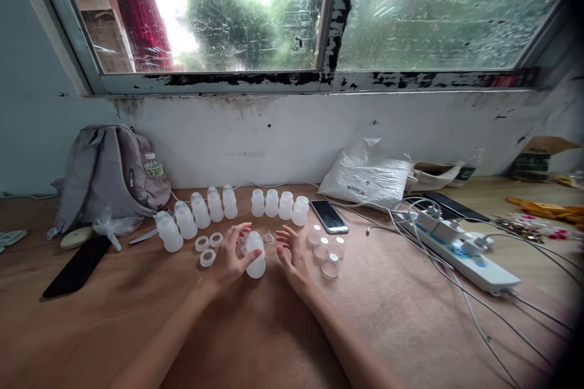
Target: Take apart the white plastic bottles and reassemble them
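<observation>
A small frosted baby bottle (pixel 256 258) with a clear domed cover stands upright on the table between my hands. My left hand (pixel 230 258) is at its left side, fingers apart, its thumb overlapping the bottle; whether it presses on it I cannot tell. My right hand (pixel 292 255) is open to the right of the bottle, apart from it, fingers spread. Just behind lies a clear bottle nipple (pixel 269 237), with others partly hidden by my left fingers. White screw rings (pixel 207 257) lie left of my left hand. Clear round covers (pixel 330 265) lie right of my right hand.
Several covered bottles (pixel 168 232) stand back left; several uncovered bottles (pixel 286 205) stand behind my hands. A phone (pixel 329 217), a plastic parcel bag (pixel 367 176) and a power strip (pixel 460 252) with trailing cables lie right. A backpack (pixel 109 170) and black pouch (pixel 77 267) are left.
</observation>
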### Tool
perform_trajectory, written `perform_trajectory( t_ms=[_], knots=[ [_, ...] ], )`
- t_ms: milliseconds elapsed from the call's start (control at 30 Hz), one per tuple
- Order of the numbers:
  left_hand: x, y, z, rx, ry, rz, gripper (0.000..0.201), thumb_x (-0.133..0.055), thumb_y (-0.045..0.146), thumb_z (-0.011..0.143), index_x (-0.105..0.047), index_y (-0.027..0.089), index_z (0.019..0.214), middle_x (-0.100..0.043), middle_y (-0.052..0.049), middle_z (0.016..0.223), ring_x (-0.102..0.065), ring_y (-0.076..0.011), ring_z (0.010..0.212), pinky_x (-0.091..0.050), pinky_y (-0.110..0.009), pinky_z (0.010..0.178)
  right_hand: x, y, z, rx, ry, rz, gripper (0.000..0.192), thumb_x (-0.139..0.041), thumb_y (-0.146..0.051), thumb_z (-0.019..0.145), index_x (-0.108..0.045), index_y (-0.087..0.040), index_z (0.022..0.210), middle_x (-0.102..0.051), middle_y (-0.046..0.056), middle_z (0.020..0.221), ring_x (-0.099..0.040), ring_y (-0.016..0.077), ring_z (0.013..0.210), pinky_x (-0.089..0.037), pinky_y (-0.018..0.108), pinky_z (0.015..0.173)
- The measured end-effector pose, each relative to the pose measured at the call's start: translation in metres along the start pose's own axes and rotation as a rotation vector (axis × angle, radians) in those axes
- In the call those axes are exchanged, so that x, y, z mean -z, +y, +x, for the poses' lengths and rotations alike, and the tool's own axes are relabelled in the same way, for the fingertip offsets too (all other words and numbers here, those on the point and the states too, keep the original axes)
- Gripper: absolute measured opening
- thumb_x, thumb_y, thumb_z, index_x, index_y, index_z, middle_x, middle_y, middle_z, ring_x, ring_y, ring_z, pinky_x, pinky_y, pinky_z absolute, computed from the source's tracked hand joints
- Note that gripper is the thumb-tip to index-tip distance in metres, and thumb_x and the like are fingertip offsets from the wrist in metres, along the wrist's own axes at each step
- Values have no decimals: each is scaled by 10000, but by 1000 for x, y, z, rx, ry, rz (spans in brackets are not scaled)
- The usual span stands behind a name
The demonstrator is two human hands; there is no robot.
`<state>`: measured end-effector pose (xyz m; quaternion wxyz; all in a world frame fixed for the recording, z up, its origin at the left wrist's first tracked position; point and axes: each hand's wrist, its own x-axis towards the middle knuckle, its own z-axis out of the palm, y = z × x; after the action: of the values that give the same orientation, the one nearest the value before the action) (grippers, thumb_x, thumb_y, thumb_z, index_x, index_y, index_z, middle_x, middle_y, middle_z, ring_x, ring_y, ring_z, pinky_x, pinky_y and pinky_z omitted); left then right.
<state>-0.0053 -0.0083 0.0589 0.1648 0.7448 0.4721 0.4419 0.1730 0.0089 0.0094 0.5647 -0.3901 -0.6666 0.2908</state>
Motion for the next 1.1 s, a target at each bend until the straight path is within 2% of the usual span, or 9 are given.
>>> perform_trajectory(
  t_ms=[67, 133, 233, 333, 400, 567, 667, 833, 1100],
  knots=[
    [9, 10, 12, -33, -95, 60, 311, -547, 356, 748, -514, 230, 1030, -576, -42, 977, -528, -190, 913, -420, -315, 786, 0, 0, 1, -15, 13, 0, 385, -443, -332, 834, -343, -231, 1192, -509, 90, 1092, -502, 199, 1016, -438, 373, 835],
    [19, 15, 25, -52, -155, 113, 246, -535, 353, 753, -554, 225, 962, -595, -32, 929, -538, -180, 868, -426, -299, 764, 0, 1, 1, -28, 27, -2, 365, -447, -329, 832, -365, -225, 1173, -514, 87, 1065, -508, 196, 998, -443, 365, 823],
    [33, 14, 51, -71, -135, 207, 274, -517, 378, 755, -558, 214, 971, -605, -33, 912, -548, -179, 847, -427, -289, 754, 0, 4, 2, -51, 52, -7, 343, -449, -324, 830, -387, -215, 1149, -520, 85, 1029, -526, 188, 950, -452, 354, 802],
    [48, 6, 89, -60, -113, 355, 306, -523, 418, 734, -575, 204, 946, -619, -31, 905, -556, -188, 864, -417, -286, 777, 0, 7, 3, -65, 68, -28, 327, -458, -318, 825, -403, -209, 1128, -527, 82, 1006, -536, 184, 913, -457, 348, 786],
    [54, 0, 117, 12, -149, 480, 337, -513, 447, 726, -579, 207, 953, -628, -35, 934, -557, -198, 896, -410, -290, 795, -1, 8, 3, -67, 64, -47, 321, -456, -314, 825, -408, -204, 1123, -532, 82, 992, -536, 185, 906, -460, 346, 779],
    [51, -24, 169, 98, -201, 589, 362, -515, 434, 712, -563, 215, 996, -616, -43, 1059, -540, -220, 985, -369, -318, 864, -2, 12, 3, -57, 35, -104, 307, -441, -313, 833, -419, -193, 1115, -540, 85, 983, -538, 186, 894, -462, 334, 766],
    [42, -41, 180, 148, -213, 628, 364, -506, 423, 715, -559, 208, 1003, -610, -60, 1080, -528, -241, 1013, -351, -348, 876, -4, 16, 4, -44, 23, -148, 308, -433, -317, 835, -424, -186, 1114, -545, 92, 1004, -539, 186, 897, -458, 337, 777],
    [28, -61, 180, 196, -261, 669, 363, -466, 413, 741, -543, 199, 1025, -604, -86, 1084, -515, -263, 1030, -332, -371, 875, -4, 20, 5, -37, 26, -196, 314, -433, -328, 831, -437, -190, 1113, -562, 89, 1000, -547, 191, 897, -465, 342, 769],
    [20, -66, 177, 183, -295, 708, 381, -418, 411, 772, -501, 190, 1071, -603, -116, 1058, -501, -287, 1031, -290, -420, 883, -5, 23, 8, -50, 8, -231, 297, -419, -334, 840, -425, -209, 1109, -557, 78, 994, -546, 190, 912, -466, 341, 773]
  ],
)
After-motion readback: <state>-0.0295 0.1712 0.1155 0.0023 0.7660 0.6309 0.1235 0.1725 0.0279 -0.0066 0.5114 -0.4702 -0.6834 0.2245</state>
